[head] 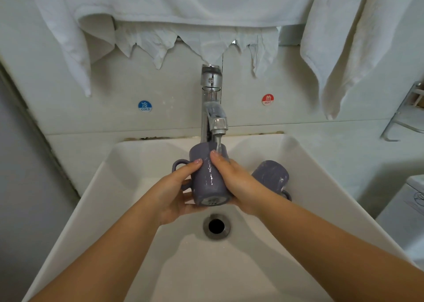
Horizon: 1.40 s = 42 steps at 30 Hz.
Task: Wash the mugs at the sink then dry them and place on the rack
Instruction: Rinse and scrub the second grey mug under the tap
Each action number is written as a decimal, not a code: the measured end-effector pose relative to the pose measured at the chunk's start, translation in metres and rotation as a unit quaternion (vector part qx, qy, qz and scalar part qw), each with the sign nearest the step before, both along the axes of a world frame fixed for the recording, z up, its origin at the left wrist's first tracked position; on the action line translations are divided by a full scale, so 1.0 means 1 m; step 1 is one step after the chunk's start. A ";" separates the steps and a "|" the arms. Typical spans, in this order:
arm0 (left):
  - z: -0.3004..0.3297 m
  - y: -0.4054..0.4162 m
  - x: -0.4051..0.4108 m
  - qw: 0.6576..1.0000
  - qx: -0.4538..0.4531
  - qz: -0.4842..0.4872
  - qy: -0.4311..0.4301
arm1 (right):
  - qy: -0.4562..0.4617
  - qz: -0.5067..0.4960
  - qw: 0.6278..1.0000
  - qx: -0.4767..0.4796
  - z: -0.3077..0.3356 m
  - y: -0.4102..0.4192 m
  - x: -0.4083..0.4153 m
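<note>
Head view: two hands hold a purple mug [207, 178] under running water over the white sink [128, 198].

Left hand [176, 194] wraps its fingers round the mug's handle side, and right hand [236, 182] wraps round the other side. Water from the tap [212, 109] falls onto the mug near the right thumb. A second purple mug [273, 175] lies tipped in the sink, just right of the hands. White towels [183, 6] hang above.

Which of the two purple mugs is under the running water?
The mug held in both hands, under the tap; the other mug lies untouched at the basin's right.
</note>
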<state>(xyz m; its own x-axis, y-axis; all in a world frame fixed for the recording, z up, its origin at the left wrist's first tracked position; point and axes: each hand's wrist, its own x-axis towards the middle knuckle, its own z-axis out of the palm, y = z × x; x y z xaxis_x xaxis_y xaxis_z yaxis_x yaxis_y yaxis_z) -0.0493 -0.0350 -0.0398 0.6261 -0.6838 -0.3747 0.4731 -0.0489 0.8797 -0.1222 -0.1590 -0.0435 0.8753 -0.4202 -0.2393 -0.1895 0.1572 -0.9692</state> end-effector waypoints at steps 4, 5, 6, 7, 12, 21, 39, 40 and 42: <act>-0.001 0.001 0.003 1.000 0.008 0.004 -0.018 | 0.003 0.010 1.000 -0.029 -0.003 0.000 -0.004; -0.001 0.001 0.003 1.000 0.004 0.004 -0.018 | 0.003 0.018 1.000 -0.022 -0.003 -0.002 -0.006; -0.001 0.000 0.003 1.000 0.000 0.003 -0.015 | 0.001 0.027 1.000 -0.013 -0.003 -0.004 -0.008; -0.001 0.000 0.003 1.000 -0.002 0.001 -0.012 | -0.005 0.036 0.999 -0.010 -0.001 -0.005 -0.010; 0.000 0.000 0.005 1.000 -0.002 -0.027 -0.012 | -0.016 -0.004 0.999 -0.034 -0.002 -0.008 -0.002; 0.002 -0.007 0.003 0.979 0.053 0.075 -0.185 | 0.011 -0.002 1.000 -0.021 -0.006 -0.010 -0.001; 0.005 -0.009 -0.014 0.994 0.051 0.004 -0.099 | -0.079 0.034 0.992 -0.089 -0.001 -0.011 -0.006; 0.005 -0.009 -0.014 0.995 0.049 0.006 -0.092 | -0.071 0.030 0.993 -0.086 0.000 -0.012 -0.004; 0.004 -0.009 -0.013 0.995 0.047 0.013 -0.082 | -0.053 0.036 0.995 -0.074 -0.001 -0.012 -0.002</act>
